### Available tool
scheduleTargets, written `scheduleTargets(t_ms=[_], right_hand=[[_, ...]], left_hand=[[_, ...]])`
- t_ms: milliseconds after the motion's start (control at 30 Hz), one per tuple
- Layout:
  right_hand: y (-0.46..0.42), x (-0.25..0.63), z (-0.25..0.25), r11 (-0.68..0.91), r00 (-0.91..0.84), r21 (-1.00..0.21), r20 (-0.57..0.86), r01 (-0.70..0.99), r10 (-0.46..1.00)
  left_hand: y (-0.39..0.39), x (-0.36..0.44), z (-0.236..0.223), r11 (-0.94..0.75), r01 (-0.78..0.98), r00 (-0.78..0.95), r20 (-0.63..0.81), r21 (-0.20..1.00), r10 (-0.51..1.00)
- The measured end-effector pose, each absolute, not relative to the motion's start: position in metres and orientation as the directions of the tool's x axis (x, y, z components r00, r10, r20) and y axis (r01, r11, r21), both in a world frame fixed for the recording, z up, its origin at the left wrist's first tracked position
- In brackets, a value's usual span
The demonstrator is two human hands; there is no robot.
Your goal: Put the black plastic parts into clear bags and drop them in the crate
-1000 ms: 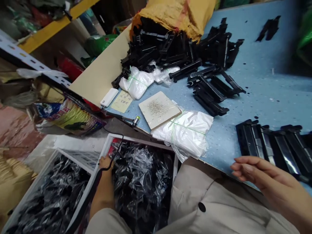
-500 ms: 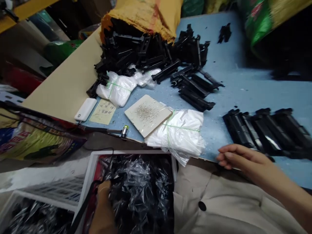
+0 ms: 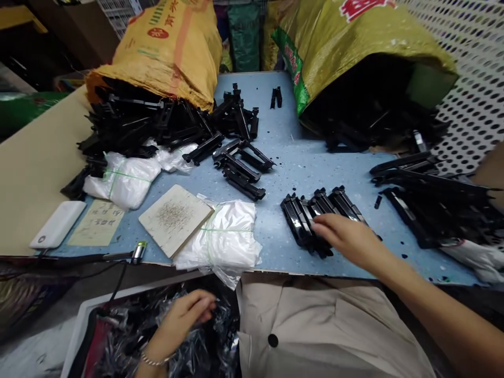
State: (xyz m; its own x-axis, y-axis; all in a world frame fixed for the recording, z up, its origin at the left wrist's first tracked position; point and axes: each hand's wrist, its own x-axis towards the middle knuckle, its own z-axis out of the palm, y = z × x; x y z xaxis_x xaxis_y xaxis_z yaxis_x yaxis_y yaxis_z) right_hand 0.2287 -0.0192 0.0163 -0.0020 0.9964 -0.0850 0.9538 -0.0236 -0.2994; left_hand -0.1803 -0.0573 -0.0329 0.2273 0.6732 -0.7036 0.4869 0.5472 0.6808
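Person is wearing a plain beige-grey garment (image 3: 334,325), cloth creasing in soft folds, a seam line running down it. One round, dark button (image 3: 273,340) is standing out against the pale fabric. Thin silvery bracelet (image 3: 155,361) is circling the left wrist; beads or links, can't tell. Left hand (image 3: 187,315), right hand (image 3: 344,236) and right forearm (image 3: 425,302) are showing bare.

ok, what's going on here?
One person at a blue table. The right hand is at a row of black parts; its grip is unclear. The left hand is over a crate of black items and clear plastic. Loose black parts lie at the mouths of an orange sack and a yellow sack.
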Motion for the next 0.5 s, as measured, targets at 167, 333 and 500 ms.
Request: scheduleTargets(t_ms=[167,333,500], right_hand=[[-0.024,0.187,-0.008,0.184,-0.184,0.013,-0.009,0.983,0.983],[-0.003,0.208,0.0,0.371,-0.371,-0.019,0.011,0.928,0.929],[0.051,0.219,0.002,0.742,-0.742,0.033,0.055,0.67,0.668]], left_hand=[[-0.023,-0.054,-0.004,-0.058,0.629,0.182,-0.074,0.775,0.981],[-0.017,-0.03,-0.029,-0.249,0.873,0.156,0.243,0.42,0.957],[-0.022,-0.044,-0.025,-0.149,0.891,0.063,0.209,0.429,0.976]])
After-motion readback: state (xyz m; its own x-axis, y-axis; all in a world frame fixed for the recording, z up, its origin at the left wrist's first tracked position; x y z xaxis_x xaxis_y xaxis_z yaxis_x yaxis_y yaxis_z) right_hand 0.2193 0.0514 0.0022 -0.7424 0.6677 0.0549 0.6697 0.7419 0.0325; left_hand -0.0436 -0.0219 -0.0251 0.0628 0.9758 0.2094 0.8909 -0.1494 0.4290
